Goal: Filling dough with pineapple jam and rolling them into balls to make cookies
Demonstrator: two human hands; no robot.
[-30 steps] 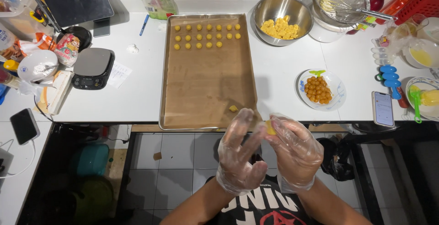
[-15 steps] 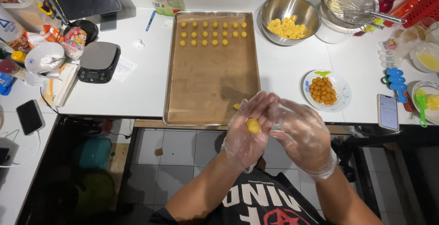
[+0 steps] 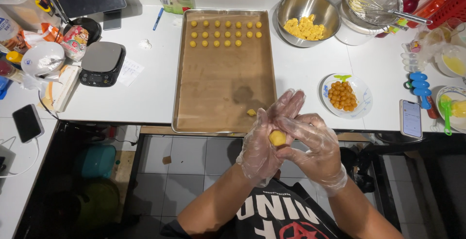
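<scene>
Two gloved hands meet below the near edge of the white counter [image 3: 145, 98]. Left hand [image 3: 264, 144], in a clear plastic glove, lies palm up with its fingers stretched out and close together, and the yellow dough ball [image 3: 277, 137] sits on its palm. Right hand [image 3: 315, 146], likewise gloved, curls its fingers loosely beside and over the ball; whether its fingertips press the dough cannot be told, since glove film blurs the contact. Beyond the hands stands a paper-lined baking tray [image 3: 224, 98], bearing three rows of small yellow balls [image 3: 225, 33] at its far end and one loose dough crumb [image 3: 251, 112] near the close edge. Right of the tray, a steel bowl [image 3: 291, 6] holds pale yellow dough, and a patterned plate [image 3: 361, 95] holds round orange filling balls [image 3: 341, 94]. A second bowl with a whisk [image 3: 383, 10] is cut off by the top edge. Left of the tray sit a kitchen scale [image 3: 102, 63] and a white bowl [image 3: 41, 57]; items at the far left and right margins are cropped and hard to make out. Both forearms run out of the picture at the bottom.
</scene>
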